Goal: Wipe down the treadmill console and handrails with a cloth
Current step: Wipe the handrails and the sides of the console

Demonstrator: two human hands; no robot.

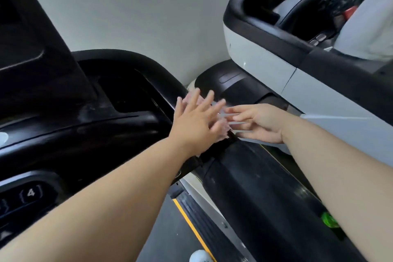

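My left hand (194, 120) lies flat, fingers spread, pressing a pale pink cloth (223, 129) onto the spot where the black treadmill console (89, 125) meets the right handrail (255, 189). Most of the cloth is hidden under the palm; its edges show at the fingertips and by the thumb. My right hand (262, 123) reaches in from the right above the handrail. Its fingers are stretched out and blurred, with their tips at the cloth's right edge beside my left fingers. I cannot tell whether they touch the cloth.
A keypad button marked 4 (31, 192) sits at the console's lower left. A neighbouring white and black machine (265, 61) stands close on the right. Below are the deck's yellow edge stripe (192, 226) and a green object (329, 219) beside the handrail.
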